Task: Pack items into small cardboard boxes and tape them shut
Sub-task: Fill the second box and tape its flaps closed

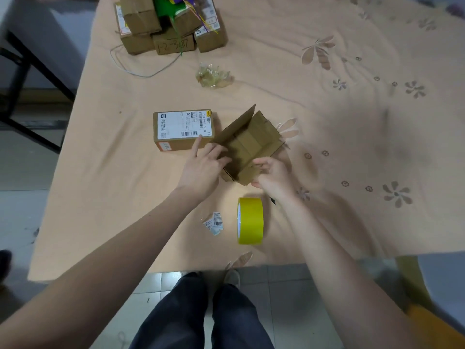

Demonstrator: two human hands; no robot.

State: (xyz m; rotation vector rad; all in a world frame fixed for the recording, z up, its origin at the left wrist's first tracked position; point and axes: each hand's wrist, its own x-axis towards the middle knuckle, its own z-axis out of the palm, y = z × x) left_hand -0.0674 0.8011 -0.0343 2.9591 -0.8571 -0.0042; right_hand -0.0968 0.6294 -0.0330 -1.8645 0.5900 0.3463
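A peach cloth with pale flower prints (339, 102) covers the tabletop, whose near edge runs just above the person's legs and whose left edge slants up toward the far left corner. The broadest bare stretch lies across the right half, out to the right edge; a smaller bare patch lies at the near left corner.

The open cardboard box (247, 144) sits near the middle of the tabletop, tilted, with one long flap raised on its left side and its brown interior showing. The left hand (203, 167) is at the box's left side, its curled fingers on the raised flap while the forefinger points out toward a sealed labelled box (182, 129) lying just beside it on the left. The right hand (273, 173) pinches the box's near right corner, fingers curled around the cardboard edge.

Between the hands and the near edge a yellow tape roll (250, 221) stands on its rim, with torn label scraps (214, 222) just left of it. A crumpled wad of clear tape (214, 75) lies beyond the boxes, and at the far left corner sits a stack of cardboard boxes (166, 26) with a thin grey cord (141, 69) looping out beside it.
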